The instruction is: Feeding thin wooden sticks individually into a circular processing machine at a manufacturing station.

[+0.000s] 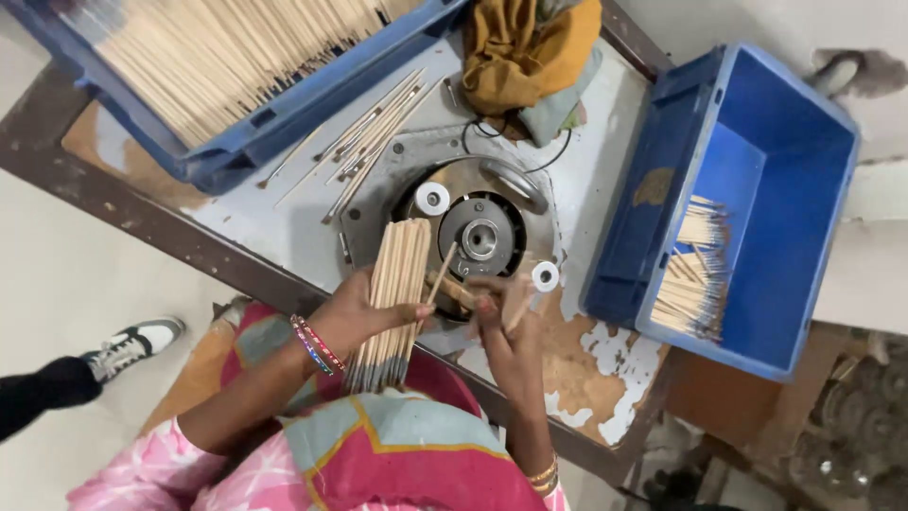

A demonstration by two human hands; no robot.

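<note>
The person's left hand point(357, 314) is closed around a thick bundle of thin sticks point(395, 284). The bundle stands nearly upright in the view, its pale ends pointing far toward the machine and its darker, greyish ends pointing near, over the lap. The thumb lies across the front of the bundle and presses it into the palm.

The right hand point(499, 305) is just beside the left one, a little to the right. Its fingers are pinched together on a single stick point(442, 274), which leans from the hand up toward the round metal machine point(480, 232) set in the table. The stick's tip is close to the central steel hub; I cannot tell if it touches it. Two small white rollers sit at the machine, one at its far left point(432, 199) and one at its near right point(545, 276), this second one just beside the right hand.

The worn table point(586, 369) has peeling paint at the near right. On its far left stands a blue crate full of sticks point(236, 66), and some loose sticks point(374, 132) lie between this crate and the machine. On the right is a second blue crate point(776, 189), with only a small pile of sticks inside it. A yellow-brown cloth point(525, 52) lies at the far edge. At the left, on the floor, another person's shoe point(132, 345) is visible.
</note>
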